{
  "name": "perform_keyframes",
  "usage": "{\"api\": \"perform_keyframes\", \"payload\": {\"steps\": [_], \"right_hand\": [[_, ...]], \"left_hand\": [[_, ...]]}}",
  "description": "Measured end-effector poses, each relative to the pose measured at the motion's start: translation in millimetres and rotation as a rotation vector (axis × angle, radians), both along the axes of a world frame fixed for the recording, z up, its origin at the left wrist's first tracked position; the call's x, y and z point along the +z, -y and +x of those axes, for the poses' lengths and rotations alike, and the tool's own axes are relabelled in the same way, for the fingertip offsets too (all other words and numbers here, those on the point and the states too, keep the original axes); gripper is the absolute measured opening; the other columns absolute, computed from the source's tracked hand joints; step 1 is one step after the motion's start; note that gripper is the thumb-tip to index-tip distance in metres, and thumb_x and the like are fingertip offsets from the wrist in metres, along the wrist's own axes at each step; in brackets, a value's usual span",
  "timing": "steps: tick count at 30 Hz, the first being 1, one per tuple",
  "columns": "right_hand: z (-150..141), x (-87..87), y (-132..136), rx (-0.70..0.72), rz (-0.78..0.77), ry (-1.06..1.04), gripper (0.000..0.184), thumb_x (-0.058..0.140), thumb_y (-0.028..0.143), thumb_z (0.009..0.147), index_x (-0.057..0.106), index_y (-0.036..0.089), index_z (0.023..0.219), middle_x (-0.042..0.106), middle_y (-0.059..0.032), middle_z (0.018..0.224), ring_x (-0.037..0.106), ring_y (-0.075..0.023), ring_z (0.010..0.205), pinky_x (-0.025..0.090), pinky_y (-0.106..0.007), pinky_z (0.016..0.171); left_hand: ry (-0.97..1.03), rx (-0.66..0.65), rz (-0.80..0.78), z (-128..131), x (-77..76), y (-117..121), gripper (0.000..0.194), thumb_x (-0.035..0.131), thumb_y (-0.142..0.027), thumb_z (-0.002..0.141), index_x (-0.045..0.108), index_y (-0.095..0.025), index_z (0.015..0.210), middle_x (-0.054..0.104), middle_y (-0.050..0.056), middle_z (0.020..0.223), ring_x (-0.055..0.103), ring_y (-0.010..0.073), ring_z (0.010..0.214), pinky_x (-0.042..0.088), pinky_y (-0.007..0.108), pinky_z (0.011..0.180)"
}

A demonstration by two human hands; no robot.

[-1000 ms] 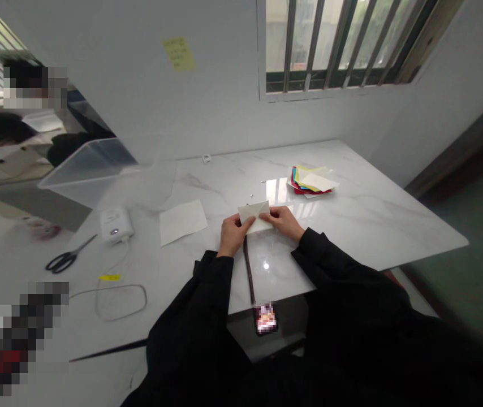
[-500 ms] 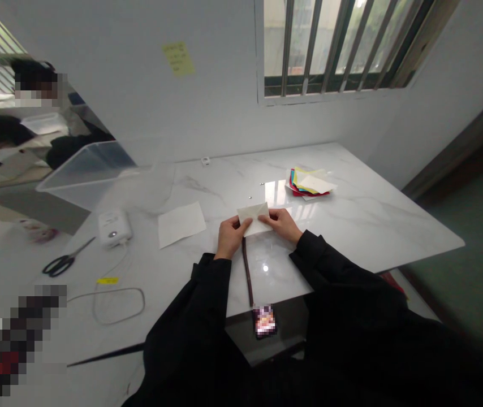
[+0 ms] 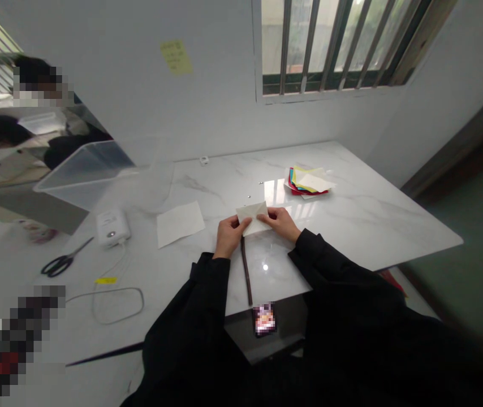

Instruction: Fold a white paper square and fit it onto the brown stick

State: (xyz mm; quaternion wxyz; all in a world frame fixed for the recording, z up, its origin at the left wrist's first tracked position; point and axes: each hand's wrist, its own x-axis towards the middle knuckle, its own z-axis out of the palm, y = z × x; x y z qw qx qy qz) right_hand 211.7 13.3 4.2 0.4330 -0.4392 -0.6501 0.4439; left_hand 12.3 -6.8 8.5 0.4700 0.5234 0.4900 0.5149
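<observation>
While the left hand [image 3: 228, 236] and right hand [image 3: 284, 224], fingers clamped, pinch opposite ends of the folded paper [image 3: 255, 226] just beyond the dark rod [image 3: 246, 271], presumably to hold its folds flat, a loose sheet [image 3: 181, 224] lies left of the rod.

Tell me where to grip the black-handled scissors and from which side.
Probably best by the black handles of the scissors, from above and the lower left of the picture. They appear to lie flat, loops facing that way, while the blades point up and right towards the white device.
</observation>
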Motion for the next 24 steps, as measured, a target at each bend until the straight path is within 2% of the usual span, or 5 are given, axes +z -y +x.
{"api": "perform_keyframes", "payload": {"steps": [10,19,24], "right_hand": [[-0.7,-3.4,-1.8,-0.015,0.02,0.005,0.055,0.069,0.068,0.084,0.075,0.014,0.084,0.063,-0.0036,0.07,0.054,-0.0182,0.071,0.04,-0.027,0.06],[-4.4,3.0,3.3,-0.007,-0.005,-0.016,0.054,0.071,0.068,0.083,0.077,0.015,0.088,0.062,-0.0028,0.067,0.052,-0.0176,0.069,0.039,-0.028,0.059],[-3.7,-1.1,0.5,-0.006,0.021,-0.01,0.052,0.07,0.066,0.084,0.076,0.014,0.085,0.062,-0.0031,0.069,0.051,-0.0165,0.068,0.038,-0.027,0.059]], "left_hand": [[-0.011,-0.005,-0.016,-0.4,3.2,2.5,0.057,0.091,-0.061,0.064,0.083,-0.013,0.095,0.081,0.012,0.091,0.075,0.0321,0.092,0.058,0.044,0.087],[-0.031,-0.013,-0.022,-2.2,4.3,4.7,0.055,0.09,-0.058,0.067,0.083,-0.014,0.097,0.082,0.01,0.094,0.075,0.0309,0.09,0.058,0.041,0.086],[-0.037,-0.019,-0.016,-3.5,2.4,2.7,0.055,0.089,-0.06,0.067,0.083,-0.013,0.096,0.082,0.011,0.095,0.075,0.0302,0.088,0.057,0.04,0.082]]}}
